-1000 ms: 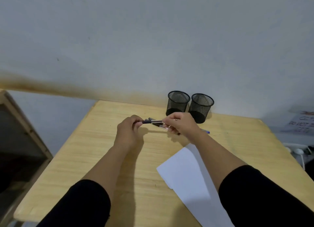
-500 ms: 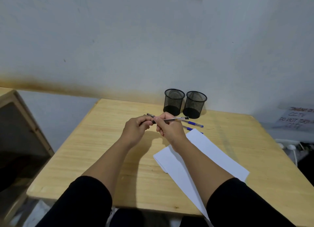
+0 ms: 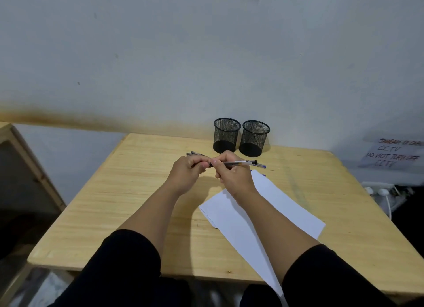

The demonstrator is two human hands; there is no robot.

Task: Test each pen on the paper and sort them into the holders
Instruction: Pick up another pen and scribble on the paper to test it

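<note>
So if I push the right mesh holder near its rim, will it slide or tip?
The right holder looks empty and thin-meshed, so probably light. It would likely slide on the smooth table; being taller than wide, it might tip.

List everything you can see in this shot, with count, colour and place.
mesh holders: 2, black, side by side at the table's far edge by the wall
held pen: 1, clear barrel with dark end, lifted level above the table
pens on the table: several, exact count hidden by the hands; blue-tipped ones right of the hands, dark ends showing to their left
paper: 1 white sheet, on the table under the right forearm
table: 1, light wood
sign: 1, handwritten, on the wall at far right
left hand: grips the held pen's left end
right hand: pinches its barrel
</note>
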